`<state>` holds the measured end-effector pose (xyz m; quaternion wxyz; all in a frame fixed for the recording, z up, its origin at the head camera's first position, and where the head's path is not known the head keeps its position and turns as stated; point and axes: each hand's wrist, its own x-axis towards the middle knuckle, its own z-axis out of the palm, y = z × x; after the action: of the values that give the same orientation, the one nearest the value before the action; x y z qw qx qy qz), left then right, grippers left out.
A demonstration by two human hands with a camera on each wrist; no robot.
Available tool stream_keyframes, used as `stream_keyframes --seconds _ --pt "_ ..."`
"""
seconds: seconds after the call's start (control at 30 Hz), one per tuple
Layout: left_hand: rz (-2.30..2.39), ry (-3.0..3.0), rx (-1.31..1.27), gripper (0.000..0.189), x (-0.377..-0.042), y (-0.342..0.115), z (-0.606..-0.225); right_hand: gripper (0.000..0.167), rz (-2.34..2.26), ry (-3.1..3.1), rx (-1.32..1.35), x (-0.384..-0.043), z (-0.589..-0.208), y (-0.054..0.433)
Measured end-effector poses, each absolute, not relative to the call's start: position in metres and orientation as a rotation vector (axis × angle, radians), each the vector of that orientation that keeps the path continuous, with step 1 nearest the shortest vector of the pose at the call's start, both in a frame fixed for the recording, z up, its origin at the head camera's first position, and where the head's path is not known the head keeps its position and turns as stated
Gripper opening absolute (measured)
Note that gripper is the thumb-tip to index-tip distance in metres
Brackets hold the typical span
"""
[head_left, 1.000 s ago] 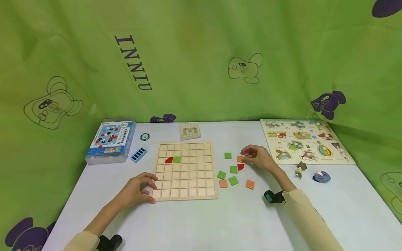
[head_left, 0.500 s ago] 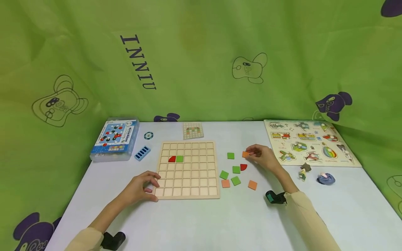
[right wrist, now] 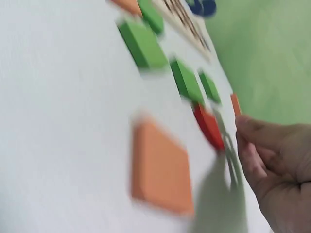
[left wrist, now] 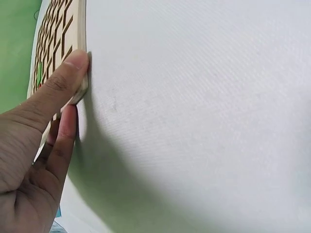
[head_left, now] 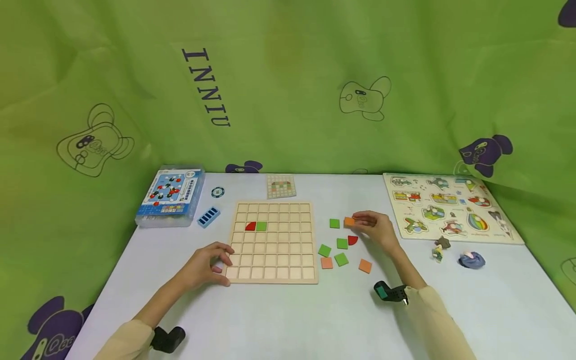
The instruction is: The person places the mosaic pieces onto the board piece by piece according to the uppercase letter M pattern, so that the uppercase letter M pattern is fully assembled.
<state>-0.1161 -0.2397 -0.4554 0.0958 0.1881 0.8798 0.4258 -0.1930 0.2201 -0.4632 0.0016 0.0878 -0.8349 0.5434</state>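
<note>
My left hand (head_left: 204,266) grips the near left corner of a wooden grid board (head_left: 274,248); in the left wrist view the thumb (left wrist: 73,65) lies along its edge. A red quarter-circle tile (head_left: 250,226) and a green square tile (head_left: 261,226) sit side by side in the board's cells. Right of the board, my right hand (head_left: 377,231) pinches an orange square tile (head_left: 349,221) between thumb and fingertips, held up off the table in the right wrist view. Below it lie another red quarter-circle tile (head_left: 353,240), several green tiles (head_left: 342,243) and two orange ones (head_left: 365,266).
A small pattern card (head_left: 281,186) lies behind the board. At the back left are a boxed molecule set (head_left: 171,196), a round chip (head_left: 218,192) and a blue striped block (head_left: 209,217). To the right lie a picture puzzle board (head_left: 450,207), small figurines (head_left: 438,250) and a blue object (head_left: 471,260).
My right hand has lifted the orange tile away from the red quarter-circle and shifted it slightly left. The left hand stays on the board's corner. The head view has swung a little left.
</note>
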Motion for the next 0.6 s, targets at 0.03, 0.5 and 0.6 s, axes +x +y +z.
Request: stream_keyframes --seconds 0.03,0.5,0.6 --pt "1.256 2.610 0.554 0.035 -0.117 -0.239 -0.455 0.032 1.733 -2.613 0.256 -0.191 -0.462 0.214" --pt "1.215 2.631 0.522 0.035 -0.118 -0.238 -0.454 0.028 1.702 -2.540 0.346 -0.189 -0.463 0.094" --pt "1.233 2.623 0.527 0.035 -0.118 -0.238 -0.455 0.028 1.652 -2.538 0.437 -0.192 -0.464 0.071"
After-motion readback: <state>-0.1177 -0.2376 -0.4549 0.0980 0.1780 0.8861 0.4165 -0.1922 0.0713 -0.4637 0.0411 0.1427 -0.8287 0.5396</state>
